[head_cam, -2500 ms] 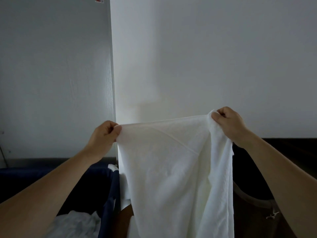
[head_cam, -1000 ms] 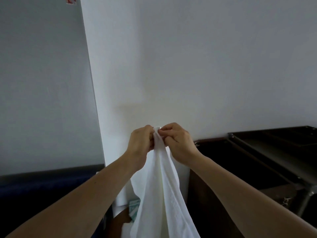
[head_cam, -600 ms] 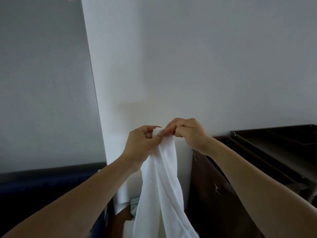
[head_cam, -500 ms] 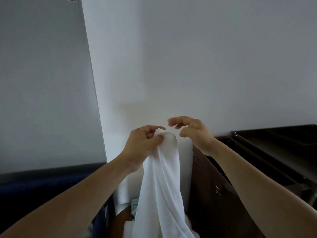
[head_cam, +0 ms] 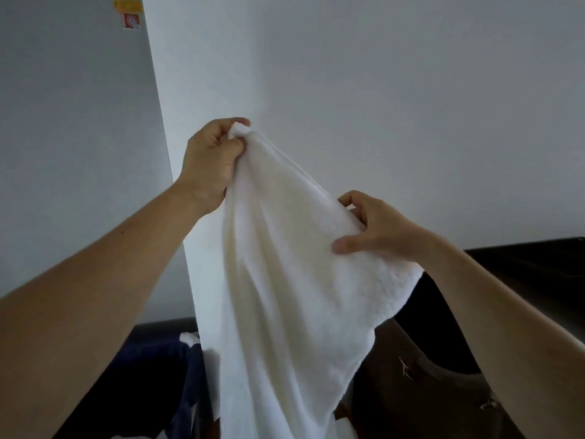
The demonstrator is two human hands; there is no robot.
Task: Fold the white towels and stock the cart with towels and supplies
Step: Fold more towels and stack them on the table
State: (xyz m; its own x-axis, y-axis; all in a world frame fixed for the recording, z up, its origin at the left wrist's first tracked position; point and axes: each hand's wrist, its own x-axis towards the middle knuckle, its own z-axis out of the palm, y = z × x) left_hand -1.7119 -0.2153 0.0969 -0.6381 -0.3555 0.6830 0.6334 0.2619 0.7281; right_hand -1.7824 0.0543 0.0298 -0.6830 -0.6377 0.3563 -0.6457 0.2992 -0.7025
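Note:
A white towel (head_cam: pixel 278 296) hangs doubled over in front of me, its lower end running out of the bottom of the view. My left hand (head_cam: pixel 210 160) is raised high and grips the towel's gathered top corners in a fist. My right hand (head_cam: pixel 370 229) is lower and to the right, pinching the towel's folded edge between thumb and fingers, so the top edge slopes down from left to right.
A white wall corner (head_cam: pixel 164 122) stands straight ahead. A dark blue laundry bin (head_cam: pixel 152 375) sits at the lower left with white cloth in it. A dark brown cart (head_cam: pixel 531 274) with a fabric bag (head_cam: pixel 411 391) stands at the right.
My right hand let go of the top corners, dropped down the towel's side and took hold of its edge. My left hand rose higher with both corners, spreading the folded towel.

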